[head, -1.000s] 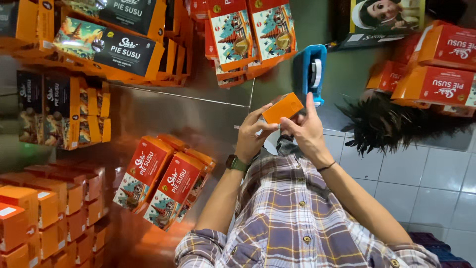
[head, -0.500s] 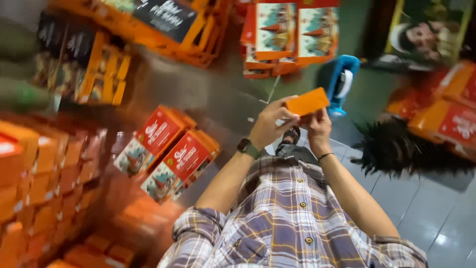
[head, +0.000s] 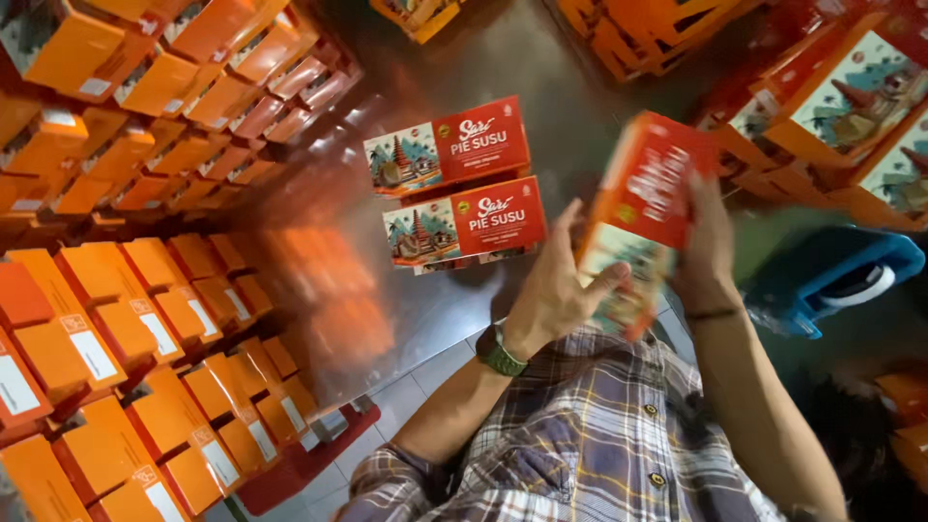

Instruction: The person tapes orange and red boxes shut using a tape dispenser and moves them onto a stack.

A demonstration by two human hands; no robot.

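Two flat red cartons (head: 454,184) with a temple picture on the lid lie one beside the other on a shiny steel table (head: 541,68), well apart from the rows of plain orange boxes (head: 145,319) packed tightly along its near edge. More orange boxes (head: 184,68) are heaped at the table's far side, and illustrated red cartons (head: 851,106) crowd one corner. A blue tape dispenser (head: 831,275) rests beside them, above a tiled floor (head: 406,406).

Held box (head: 638,208) between left hand (head: 561,290) and right hand (head: 706,242); two stacked boxes (head: 454,184) to its left on the table (head: 541,68); tape dispenser (head: 831,275) at right.
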